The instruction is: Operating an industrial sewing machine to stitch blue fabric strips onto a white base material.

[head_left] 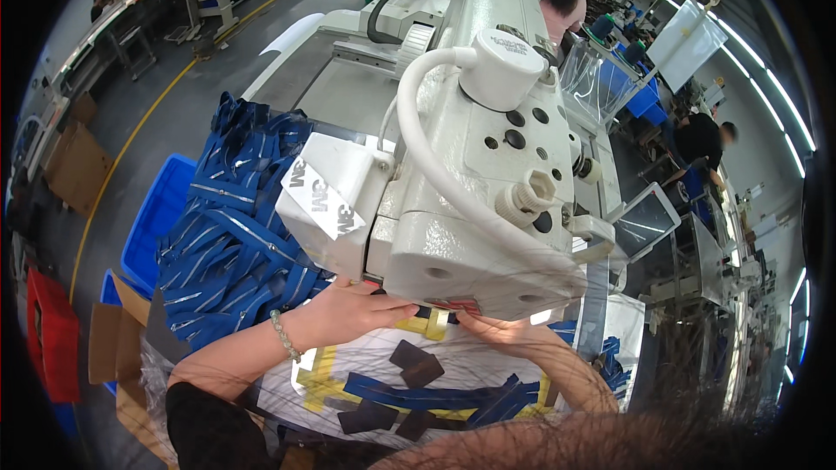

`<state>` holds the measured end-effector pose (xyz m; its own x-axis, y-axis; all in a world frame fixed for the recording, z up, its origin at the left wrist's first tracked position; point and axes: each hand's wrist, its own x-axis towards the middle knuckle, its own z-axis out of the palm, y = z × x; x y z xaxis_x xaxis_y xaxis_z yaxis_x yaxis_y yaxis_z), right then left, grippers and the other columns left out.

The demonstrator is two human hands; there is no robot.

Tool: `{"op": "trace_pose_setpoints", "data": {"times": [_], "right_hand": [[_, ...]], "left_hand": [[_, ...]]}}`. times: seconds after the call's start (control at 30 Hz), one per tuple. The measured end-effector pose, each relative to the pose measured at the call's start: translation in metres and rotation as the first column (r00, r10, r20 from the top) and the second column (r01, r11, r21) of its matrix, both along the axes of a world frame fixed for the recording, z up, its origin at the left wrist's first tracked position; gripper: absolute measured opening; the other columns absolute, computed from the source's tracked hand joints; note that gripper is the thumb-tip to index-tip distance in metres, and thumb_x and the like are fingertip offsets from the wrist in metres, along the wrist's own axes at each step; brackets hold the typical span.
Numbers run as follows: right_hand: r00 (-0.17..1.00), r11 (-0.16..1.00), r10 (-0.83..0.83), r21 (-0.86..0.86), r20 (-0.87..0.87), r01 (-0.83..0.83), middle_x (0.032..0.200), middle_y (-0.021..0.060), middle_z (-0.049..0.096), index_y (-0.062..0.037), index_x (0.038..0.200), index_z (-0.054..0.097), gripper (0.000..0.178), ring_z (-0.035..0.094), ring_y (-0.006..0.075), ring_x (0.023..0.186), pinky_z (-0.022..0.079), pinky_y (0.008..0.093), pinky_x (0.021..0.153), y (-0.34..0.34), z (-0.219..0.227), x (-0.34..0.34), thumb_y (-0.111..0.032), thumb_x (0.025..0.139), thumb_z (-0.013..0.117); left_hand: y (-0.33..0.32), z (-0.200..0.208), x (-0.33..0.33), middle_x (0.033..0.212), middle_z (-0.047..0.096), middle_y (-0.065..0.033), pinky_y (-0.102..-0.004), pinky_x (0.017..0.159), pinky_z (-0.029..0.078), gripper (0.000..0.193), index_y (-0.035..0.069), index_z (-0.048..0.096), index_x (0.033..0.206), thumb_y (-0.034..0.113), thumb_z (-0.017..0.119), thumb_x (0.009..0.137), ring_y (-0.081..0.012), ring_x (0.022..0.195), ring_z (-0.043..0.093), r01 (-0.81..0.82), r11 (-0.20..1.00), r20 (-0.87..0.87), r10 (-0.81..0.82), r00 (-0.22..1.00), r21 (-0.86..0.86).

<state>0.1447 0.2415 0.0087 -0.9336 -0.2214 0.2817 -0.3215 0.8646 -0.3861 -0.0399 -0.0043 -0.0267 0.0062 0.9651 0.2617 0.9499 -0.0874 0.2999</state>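
Note:
A white industrial sewing machine (488, 174) fills the middle, its head hanging over both hands. My left hand (370, 306) lies under the head's left side, fingers stretched toward the right; some of them are hidden by the machine. My right hand (501, 333) comes in from the right, fingers drawn together at the head's front edge; what they pinch is hidden. A dark strip shows between the hands. On the white work surface (366, 355), marked with yellow tape, lie dark fabric patches (421, 367) and blue zippers (418, 396).
A big heap of blue zippers (244, 226) lies left of the machine, with more zippers (614, 370) at right. Blue bins (157, 226), an open cardboard box (131, 357) and a red box (52, 331) stand at left. Other people (701, 139) work farther off.

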Motion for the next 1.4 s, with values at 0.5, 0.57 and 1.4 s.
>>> {"op": "trace_pose_setpoints", "data": {"times": [0.5, 0.57, 1.4], "right_hand": [[0.97, 0.993, 0.121, 0.032, -0.21, -0.117, 0.097, 0.0069, 0.069, -0.0063, 0.098, 0.069, 0.03, 0.066, 0.0245, 0.093, 0.053, 0.0377, 0.079, -0.006, -0.006, -0.012, -0.003, 0.068, 0.069], [0.938, 0.977, 0.192, 0.143, -0.288, -0.156, 0.1, 0.007, 0.069, -0.0062, 0.101, 0.069, 0.032, 0.066, 0.0245, 0.095, 0.051, 0.0406, 0.082, -0.009, 0.0, -0.016, -0.005, 0.069, 0.071], [0.994, 0.959, 0.112, 0.263, -0.013, -0.105, 0.117, -0.0006, 0.066, -0.0278, 0.129, 0.06, 0.048, 0.063, 0.0212, 0.106, 0.048, 0.0379, 0.088, -0.01, -0.031, -0.007, -0.038, 0.082, 0.065]], "left_hand": [[0.001, 0.0, 0.003, 0.127, 0.058, 0.0107, -0.0277, 0.082, 0.038, 0.041, 0.023, 0.062, 0.124, 0.016, 0.055, 0.085, -0.0093, 0.096, 0.054, 0.014, 0.999, -0.06, -0.011, 0.998, 0.048], [0.001, 0.002, 0.004, 0.125, 0.059, 0.0111, -0.0276, 0.082, 0.038, 0.041, 0.023, 0.061, 0.125, 0.017, 0.055, 0.085, -0.0097, 0.092, 0.054, 0.01, 0.996, -0.155, 0.004, 0.988, 0.088], [-0.001, 0.02, 0.003, 0.123, 0.06, 0.0081, -0.0291, 0.092, 0.037, 0.035, 0.021, 0.063, 0.119, 0.017, 0.057, 0.084, -0.0087, 0.105, 0.054, 0.03, 0.996, -0.228, -0.01, 0.974, 0.083]]}}
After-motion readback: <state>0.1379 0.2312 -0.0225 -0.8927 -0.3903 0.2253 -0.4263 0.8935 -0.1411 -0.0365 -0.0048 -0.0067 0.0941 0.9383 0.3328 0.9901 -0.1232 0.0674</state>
